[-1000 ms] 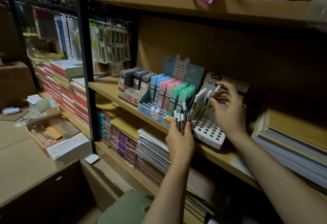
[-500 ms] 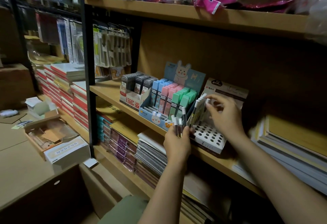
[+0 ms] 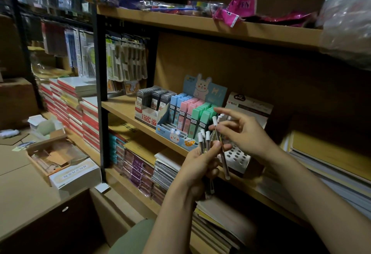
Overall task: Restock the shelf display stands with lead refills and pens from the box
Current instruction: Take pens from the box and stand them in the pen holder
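Our left hand (image 3: 197,165) grips a small bunch of white-capped pens (image 3: 203,141) upright before the wooden shelf (image 3: 120,106). Our right hand (image 3: 244,133) pinches one pen (image 3: 219,145) from it, other fingers spread, just over the white holed pen stand (image 3: 237,156). Lead refill boxes (image 3: 188,113) fill the rabbit display beside it; an opened cardboard box (image 3: 60,163) sits on the counter at left.
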Demonstrator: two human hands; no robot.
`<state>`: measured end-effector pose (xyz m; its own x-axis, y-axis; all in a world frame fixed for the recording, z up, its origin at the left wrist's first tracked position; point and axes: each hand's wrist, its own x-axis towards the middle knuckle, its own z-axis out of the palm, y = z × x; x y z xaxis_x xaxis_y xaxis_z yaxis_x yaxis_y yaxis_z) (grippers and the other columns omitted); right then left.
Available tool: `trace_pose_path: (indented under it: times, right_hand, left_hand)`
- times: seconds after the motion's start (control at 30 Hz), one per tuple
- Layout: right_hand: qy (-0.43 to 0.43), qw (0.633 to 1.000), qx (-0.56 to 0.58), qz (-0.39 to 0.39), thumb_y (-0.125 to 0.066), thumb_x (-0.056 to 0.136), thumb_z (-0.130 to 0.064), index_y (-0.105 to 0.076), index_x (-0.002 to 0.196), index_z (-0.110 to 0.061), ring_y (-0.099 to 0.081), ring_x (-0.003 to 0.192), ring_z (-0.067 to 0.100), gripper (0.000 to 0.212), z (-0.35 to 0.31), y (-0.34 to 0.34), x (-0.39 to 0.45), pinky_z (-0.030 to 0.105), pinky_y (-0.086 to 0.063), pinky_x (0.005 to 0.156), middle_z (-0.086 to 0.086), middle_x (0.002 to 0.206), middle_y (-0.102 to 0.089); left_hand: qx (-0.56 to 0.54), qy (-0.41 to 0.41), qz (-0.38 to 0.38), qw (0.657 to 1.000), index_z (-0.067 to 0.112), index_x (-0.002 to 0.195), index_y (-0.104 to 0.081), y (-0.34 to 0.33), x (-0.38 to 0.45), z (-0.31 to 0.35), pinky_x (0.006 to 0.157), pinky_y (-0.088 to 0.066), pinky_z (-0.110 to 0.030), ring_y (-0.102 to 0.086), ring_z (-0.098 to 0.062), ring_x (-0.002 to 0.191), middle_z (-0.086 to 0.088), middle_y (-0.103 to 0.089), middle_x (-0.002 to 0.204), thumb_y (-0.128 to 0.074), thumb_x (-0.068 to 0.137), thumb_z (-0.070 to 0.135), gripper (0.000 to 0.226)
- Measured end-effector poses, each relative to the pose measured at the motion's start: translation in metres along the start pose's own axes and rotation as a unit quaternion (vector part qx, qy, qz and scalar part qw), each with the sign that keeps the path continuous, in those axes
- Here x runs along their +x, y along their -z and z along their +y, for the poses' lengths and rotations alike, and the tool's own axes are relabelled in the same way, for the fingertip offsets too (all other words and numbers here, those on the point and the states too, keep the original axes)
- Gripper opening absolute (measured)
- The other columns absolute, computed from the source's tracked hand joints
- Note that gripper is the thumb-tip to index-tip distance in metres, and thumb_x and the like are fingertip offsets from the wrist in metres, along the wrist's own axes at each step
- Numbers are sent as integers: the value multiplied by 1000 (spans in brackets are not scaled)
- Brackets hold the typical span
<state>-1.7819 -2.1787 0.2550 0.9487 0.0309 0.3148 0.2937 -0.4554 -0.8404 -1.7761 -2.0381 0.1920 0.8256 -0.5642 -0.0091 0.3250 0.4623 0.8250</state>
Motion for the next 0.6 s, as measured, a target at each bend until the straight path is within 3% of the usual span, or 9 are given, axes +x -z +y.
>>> trace_pose_path:
  times: [0.1,0.2,0.3,0.37,0.47,0.6]
  right_hand:
    - [4,1000,15,22,-66,89,-9,-64,119,-23,-73,82,16,33,-2,3,-2,29,-61,67,3,96,-75]
    - [51,988,-14,147,-70,84,-5,-65,109,-20,-71,88,12,29,-3,12,3,27,-60,77,3,97,-71]
    - [109,957,-107,248,-71,84,-8,-62,106,-24,-64,87,-7,29,-2,22,7,13,-54,74,-16,94,-64]
    - [130,941,-148,275,-72,84,-10,-62,106,-27,-61,85,-14,29,3,23,10,6,-50,71,-23,91,-61]
    - [126,933,-167,294,-72,84,-12,-63,109,-23,-63,87,-7,29,14,21,15,10,-51,71,-23,91,-61]
    - [105,935,-145,306,-73,84,-11,-62,106,-26,-63,87,-4,29,25,17,23,19,-55,74,-21,91,-61]
  left_hand:
    - [-5,-1,16,1000,-3,127,-55,-2,-2,1,40,-29,-12,-29,-4,49,8,-68,67,-54,97,24,40]
    - [-22,17,104,994,0,122,-55,-2,2,1,44,-35,-15,-37,-7,54,-3,-64,96,-52,99,30,38]
    - [-75,54,118,989,1,120,-47,-1,4,0,43,-36,-17,-39,-8,54,-6,-51,84,-43,103,28,32]
    - [-110,73,111,985,3,117,-46,0,5,-2,44,-37,-18,-39,-9,55,-6,-48,79,-40,104,23,25]
    - [-116,78,102,985,2,114,-47,1,7,-3,46,-38,-20,-42,-10,55,-6,-50,76,-40,104,16,18]
    - [-69,46,112,990,5,121,-49,1,10,-5,56,-44,-26,-49,-12,61,-8,-58,87,-37,105,14,21]
